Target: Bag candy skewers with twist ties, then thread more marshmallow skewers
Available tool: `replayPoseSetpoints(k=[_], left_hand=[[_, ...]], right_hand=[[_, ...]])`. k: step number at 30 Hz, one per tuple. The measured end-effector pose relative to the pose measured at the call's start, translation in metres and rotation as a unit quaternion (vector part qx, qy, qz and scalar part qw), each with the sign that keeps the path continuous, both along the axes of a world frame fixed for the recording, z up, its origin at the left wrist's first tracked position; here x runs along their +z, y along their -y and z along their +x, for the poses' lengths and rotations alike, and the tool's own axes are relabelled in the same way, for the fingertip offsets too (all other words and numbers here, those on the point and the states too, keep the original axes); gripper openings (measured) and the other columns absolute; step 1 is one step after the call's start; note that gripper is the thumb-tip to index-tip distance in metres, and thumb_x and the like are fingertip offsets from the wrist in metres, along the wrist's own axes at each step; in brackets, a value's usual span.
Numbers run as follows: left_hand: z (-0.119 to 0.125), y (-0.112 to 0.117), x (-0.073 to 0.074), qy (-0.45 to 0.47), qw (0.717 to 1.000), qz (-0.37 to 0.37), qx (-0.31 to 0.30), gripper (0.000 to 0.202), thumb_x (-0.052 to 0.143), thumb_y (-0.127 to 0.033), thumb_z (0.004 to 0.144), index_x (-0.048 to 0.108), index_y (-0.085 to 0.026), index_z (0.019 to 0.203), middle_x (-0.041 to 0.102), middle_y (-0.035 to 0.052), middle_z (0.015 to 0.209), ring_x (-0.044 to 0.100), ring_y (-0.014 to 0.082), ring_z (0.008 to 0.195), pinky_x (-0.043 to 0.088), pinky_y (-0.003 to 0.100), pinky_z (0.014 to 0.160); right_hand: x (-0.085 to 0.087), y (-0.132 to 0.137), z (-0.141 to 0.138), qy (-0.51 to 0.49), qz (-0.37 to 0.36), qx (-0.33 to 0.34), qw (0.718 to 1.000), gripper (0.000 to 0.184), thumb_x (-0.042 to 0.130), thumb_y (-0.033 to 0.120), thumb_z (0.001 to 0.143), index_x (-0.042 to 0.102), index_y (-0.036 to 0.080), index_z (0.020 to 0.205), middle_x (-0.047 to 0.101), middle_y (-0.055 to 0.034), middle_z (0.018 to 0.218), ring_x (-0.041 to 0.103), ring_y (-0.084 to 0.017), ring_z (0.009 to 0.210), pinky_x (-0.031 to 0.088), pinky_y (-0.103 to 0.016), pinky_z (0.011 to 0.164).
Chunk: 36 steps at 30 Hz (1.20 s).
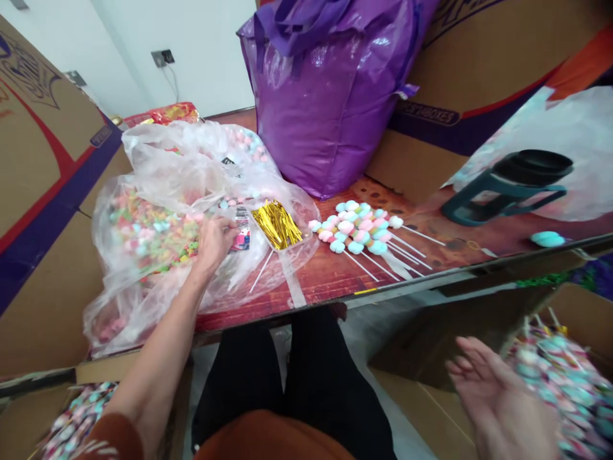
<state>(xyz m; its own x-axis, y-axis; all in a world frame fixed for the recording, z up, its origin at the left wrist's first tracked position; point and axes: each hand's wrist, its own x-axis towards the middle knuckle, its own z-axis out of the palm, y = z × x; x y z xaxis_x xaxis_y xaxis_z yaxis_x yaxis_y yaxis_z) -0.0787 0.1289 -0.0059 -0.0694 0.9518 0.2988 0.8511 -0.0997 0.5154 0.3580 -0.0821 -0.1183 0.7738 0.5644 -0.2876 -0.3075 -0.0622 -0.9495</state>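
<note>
My left hand [216, 241] is over the clear plastic bag [143, 139] of small coloured sweets, its fingers pinched together beside a small printed packet [242, 231]. What is between those fingertips, if anything, is hidden. My right hand [502, 391] hangs low at the right, palm up, fingers loosely stretched and holding nothing, near a cardboard box of wrapped marshmallow sticks [569, 377]. On the table, pastel marshmallow skewers [357, 227] lie in a pile with white sticks toward me. Gold twist ties [276, 223] fill a small tray left of them.
A purple bag [330, 96] stands at the back of the table. At the right, a dark teal bottle [507, 185] stands tilted in view near a loose blue marshmallow [548, 239]. Large cardboard boxes [43, 160] flank the table; another box with marshmallow sticks [79, 418] is at lower left.
</note>
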Motion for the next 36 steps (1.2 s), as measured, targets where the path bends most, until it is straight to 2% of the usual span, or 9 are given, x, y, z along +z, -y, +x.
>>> replayPoseSetpoints(k=[3, 6, 11, 15, 17, 21, 23, 29, 36], left_hand=[[0.006, 0.010, 0.000, 0.040, 0.998, 0.016, 0.050, 0.010, 0.066, -0.022, 0.077, 0.074, -0.017, 0.075, 0.066, 0.0054, 0.082, 0.058, 0.0193, 0.073, 0.046, 0.034, 0.077], [0.020, 0.042, 0.007, 0.089, 0.989, 0.093, 0.076, 0.011, 0.066, -0.026, 0.080, 0.072, -0.018, 0.077, 0.066, 0.0034, 0.087, 0.054, 0.0153, 0.067, 0.045, 0.031, 0.074], [0.069, 0.118, 0.004, 0.201, 0.964, 0.176, -0.007, 0.011, 0.066, -0.024, 0.086, 0.070, -0.020, 0.077, 0.066, 0.0046, 0.090, 0.062, 0.0172, 0.085, 0.047, 0.027, 0.076], [0.110, 0.164, -0.011, 0.347, 0.928, 0.132, -0.021, 0.004, 0.070, -0.023, 0.085, 0.072, -0.021, 0.088, 0.066, 0.0068, 0.101, 0.064, 0.0186, 0.094, 0.051, 0.028, 0.080], [0.122, 0.178, -0.015, 0.487, 0.869, 0.085, 0.028, 0.017, 0.076, -0.028, 0.081, 0.069, -0.022, 0.096, 0.066, 0.0046, 0.098, 0.064, 0.0155, 0.086, 0.052, 0.026, 0.075], [0.127, 0.187, -0.013, 0.720, 0.686, -0.100, 0.032, 0.032, 0.084, -0.040, 0.073, 0.068, -0.018, 0.090, 0.066, 0.0013, 0.084, 0.060, 0.0105, 0.070, 0.051, 0.022, 0.065], [0.126, 0.186, -0.011, 0.753, 0.641, -0.151, 0.013, 0.032, 0.087, -0.038, 0.069, 0.071, -0.015, 0.083, 0.067, 0.0020, 0.081, 0.060, 0.0096, 0.070, 0.051, 0.021, 0.066], [0.132, 0.182, -0.009, 0.757, 0.636, -0.149, 0.032, 0.033, 0.091, -0.031, 0.063, 0.063, -0.014, 0.063, 0.057, -0.0043, 0.060, 0.049, 0.0059, 0.055, 0.047, 0.019, 0.057], [0.124, 0.175, -0.006, 0.754, 0.637, -0.156, 0.036, 0.032, 0.091, -0.033, 0.064, 0.066, -0.015, 0.075, 0.062, -0.0030, 0.070, 0.053, 0.0060, 0.058, 0.047, 0.018, 0.056]], right_hand=[[0.008, 0.000, -0.060, -0.041, 0.005, 0.033, 0.999, 0.033, 0.084, 0.036, 0.054, 0.076, 0.019, 0.081, 0.066, -0.0024, 0.071, 0.048, -0.011, 0.054, 0.039, -0.026, 0.049], [0.037, -0.003, -0.128, 0.067, 0.019, 0.154, 0.986, 0.031, 0.080, 0.041, 0.072, 0.077, 0.017, 0.091, 0.067, -0.0027, 0.072, 0.051, -0.011, 0.057, 0.044, -0.025, 0.054], [0.086, -0.018, -0.212, 0.041, 0.114, 0.360, 0.925, 0.032, 0.074, 0.038, 0.082, 0.074, 0.019, 0.108, 0.074, -0.0075, 0.094, 0.065, -0.017, 0.076, 0.055, -0.029, 0.067], [0.096, -0.030, -0.250, -0.065, 0.153, 0.328, 0.930, 0.024, 0.073, 0.037, 0.084, 0.072, 0.018, 0.097, 0.071, -0.0038, 0.087, 0.063, -0.017, 0.078, 0.055, -0.029, 0.074], [0.094, -0.032, -0.252, -0.096, 0.156, 0.277, 0.943, 0.020, 0.072, 0.037, 0.085, 0.070, 0.017, 0.085, 0.066, -0.0002, 0.077, 0.058, -0.013, 0.071, 0.051, -0.025, 0.068], [0.090, -0.026, -0.231, -0.064, 0.154, 0.298, 0.940, 0.022, 0.074, 0.036, 0.085, 0.068, 0.016, 0.077, 0.062, 0.0014, 0.071, 0.052, -0.011, 0.066, 0.046, -0.023, 0.063], [0.090, -0.022, -0.217, -0.021, 0.145, 0.327, 0.934, 0.023, 0.074, 0.037, 0.085, 0.069, 0.016, 0.076, 0.064, 0.0005, 0.071, 0.053, -0.012, 0.066, 0.046, -0.024, 0.065], [0.088, -0.020, -0.203, 0.040, 0.127, 0.335, 0.933, 0.036, 0.065, 0.044, 0.091, 0.066, 0.017, 0.067, 0.057, 0.0024, 0.059, 0.050, -0.011, 0.057, 0.042, -0.023, 0.057], [0.088, -0.024, -0.188, 0.154, 0.106, 0.379, 0.906, 0.045, 0.055, 0.049, 0.096, 0.060, 0.018, 0.064, 0.057, 0.0016, 0.058, 0.052, -0.012, 0.055, 0.041, -0.025, 0.057]])
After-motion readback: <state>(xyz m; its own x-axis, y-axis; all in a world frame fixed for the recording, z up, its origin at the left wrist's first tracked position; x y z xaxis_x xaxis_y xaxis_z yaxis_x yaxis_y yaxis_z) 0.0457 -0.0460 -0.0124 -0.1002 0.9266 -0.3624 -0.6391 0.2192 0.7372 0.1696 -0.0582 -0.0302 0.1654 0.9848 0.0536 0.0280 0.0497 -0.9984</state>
